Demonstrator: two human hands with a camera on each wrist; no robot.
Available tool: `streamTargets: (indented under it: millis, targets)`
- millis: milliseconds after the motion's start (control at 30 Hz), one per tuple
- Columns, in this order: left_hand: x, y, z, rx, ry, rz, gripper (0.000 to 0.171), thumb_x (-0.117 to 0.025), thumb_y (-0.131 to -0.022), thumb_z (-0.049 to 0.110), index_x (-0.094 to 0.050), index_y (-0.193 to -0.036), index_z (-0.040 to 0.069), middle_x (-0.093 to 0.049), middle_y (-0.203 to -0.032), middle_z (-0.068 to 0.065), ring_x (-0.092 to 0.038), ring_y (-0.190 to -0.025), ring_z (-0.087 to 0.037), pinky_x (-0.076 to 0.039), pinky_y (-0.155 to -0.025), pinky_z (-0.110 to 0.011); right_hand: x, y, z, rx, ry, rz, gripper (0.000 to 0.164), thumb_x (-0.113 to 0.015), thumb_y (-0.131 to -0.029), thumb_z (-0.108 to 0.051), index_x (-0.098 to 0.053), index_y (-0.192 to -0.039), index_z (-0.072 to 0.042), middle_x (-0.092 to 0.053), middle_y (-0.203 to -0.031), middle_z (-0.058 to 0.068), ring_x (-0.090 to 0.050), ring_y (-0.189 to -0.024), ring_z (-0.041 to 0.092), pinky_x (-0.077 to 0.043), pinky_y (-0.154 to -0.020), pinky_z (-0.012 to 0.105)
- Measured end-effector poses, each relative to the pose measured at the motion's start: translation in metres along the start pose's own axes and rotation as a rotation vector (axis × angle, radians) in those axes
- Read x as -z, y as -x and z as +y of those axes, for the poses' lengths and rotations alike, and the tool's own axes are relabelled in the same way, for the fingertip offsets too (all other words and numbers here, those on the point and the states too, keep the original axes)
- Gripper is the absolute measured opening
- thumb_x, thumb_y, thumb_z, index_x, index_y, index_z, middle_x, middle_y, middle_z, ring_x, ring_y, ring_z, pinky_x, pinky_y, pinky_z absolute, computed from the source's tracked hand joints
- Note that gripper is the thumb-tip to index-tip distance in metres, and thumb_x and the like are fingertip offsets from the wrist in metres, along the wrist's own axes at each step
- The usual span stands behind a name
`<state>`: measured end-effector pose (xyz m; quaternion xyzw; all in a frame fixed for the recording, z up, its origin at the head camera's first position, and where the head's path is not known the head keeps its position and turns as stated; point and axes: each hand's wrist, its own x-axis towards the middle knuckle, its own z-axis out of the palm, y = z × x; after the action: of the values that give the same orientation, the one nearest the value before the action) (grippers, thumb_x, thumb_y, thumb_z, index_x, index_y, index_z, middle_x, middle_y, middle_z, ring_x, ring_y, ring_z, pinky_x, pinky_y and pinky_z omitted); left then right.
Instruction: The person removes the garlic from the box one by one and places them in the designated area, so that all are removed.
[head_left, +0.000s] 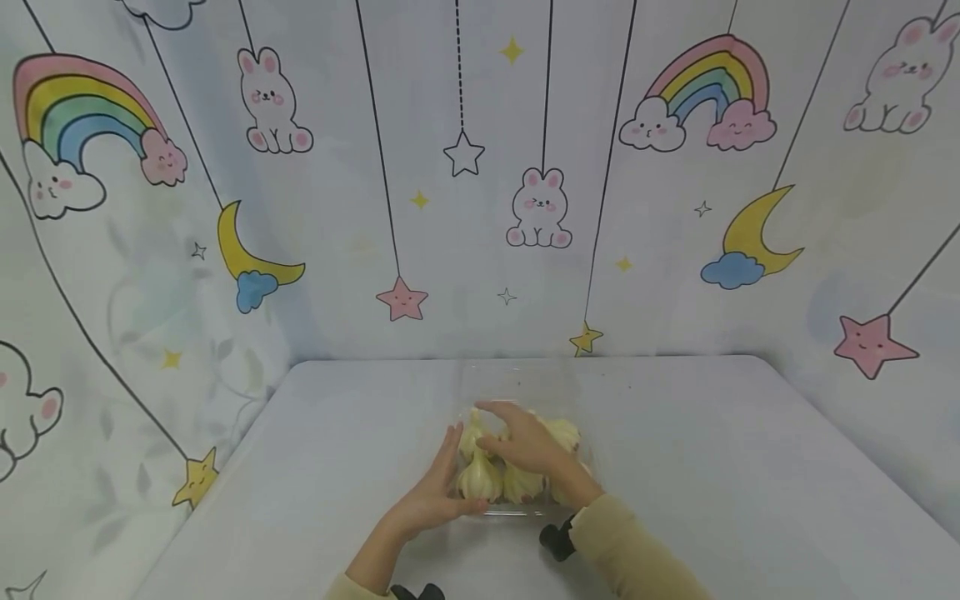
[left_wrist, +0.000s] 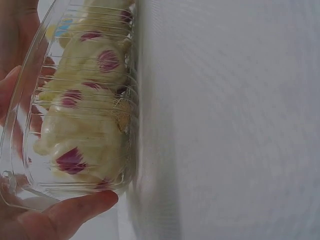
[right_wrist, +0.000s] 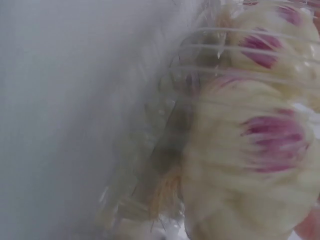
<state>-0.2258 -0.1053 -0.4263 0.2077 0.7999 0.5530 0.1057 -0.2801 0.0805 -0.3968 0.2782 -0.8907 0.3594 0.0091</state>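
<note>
A clear plastic box (head_left: pixel 517 511) stands on the white table with several pale garlic bulbs (head_left: pixel 480 482) inside. Purple streaks mark the bulbs (left_wrist: pixel 95 127) through its ribbed wall. My left hand (head_left: pixel 431 498) holds the box by its near left corner, fingers along the left side and thumb across the front. Reaching over from the right, my right hand (head_left: pixel 534 442) curves its thumb and fingers round the stem end of the back left bulb (head_left: pixel 472 432). Part of the bulbs is hidden beneath that hand. Roots show on a bulb (right_wrist: pixel 250 150) in the right wrist view.
The box's transparent lid (head_left: pixel 517 379) lies folded back behind it. White tabletop (head_left: pixel 322 450) stretches to both sides. A printed cloth (head_left: pixel 465 250) with rabbits, stars and moons hangs behind. Black wrist mounts (head_left: pixel 557 540) sit by the sleeves.
</note>
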Motion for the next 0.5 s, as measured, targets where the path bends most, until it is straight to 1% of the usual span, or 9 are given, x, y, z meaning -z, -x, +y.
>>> streamTargets:
  millis: [233,333,500]
  targets:
    - [0.0001,-0.0012,-0.0023,0.0,0.003,-0.006,0.108,-0.074,-0.076,0.018,0.008,-0.147,0.015,0.017,-0.148,-0.024,-0.007,-0.128,-0.055,-0.016,-0.096,-0.069,-0.005,-0.0041,0.0027,-0.005,-0.056,-0.057,0.053,-0.058,-0.089,-0.031,-0.042,-0.136,-0.013,-0.042,-0.139,0.008,-0.036,-0.128,0.029,-0.033,-0.1,0.051]
    - [0.0003,-0.0014,-0.0023,-0.001,-0.001,-0.006,0.108,-0.074,-0.076,0.019,0.008,-0.147,0.012,0.017,-0.147,-0.024,-0.007,-0.129,-0.055,-0.016,-0.097,-0.068,-0.0074,-0.0061,0.003,-0.001,-0.062,-0.077,0.053,-0.058,-0.089,-0.031,-0.042,-0.136,-0.012,-0.041,-0.139,0.01,-0.035,-0.129,0.03,-0.032,-0.101,0.052]
    - [0.0001,-0.0016,-0.0023,0.007,-0.001,-0.007,0.108,-0.074,-0.076,0.019,0.008,-0.147,0.014,0.018,-0.148,-0.023,-0.007,-0.129,-0.054,-0.016,-0.097,-0.068,-0.008,-0.0071,-0.0024,-0.015,-0.069,-0.102,0.053,-0.058,-0.089,-0.028,-0.043,-0.135,-0.007,-0.041,-0.138,0.015,-0.035,-0.127,0.035,-0.032,-0.099,0.054]
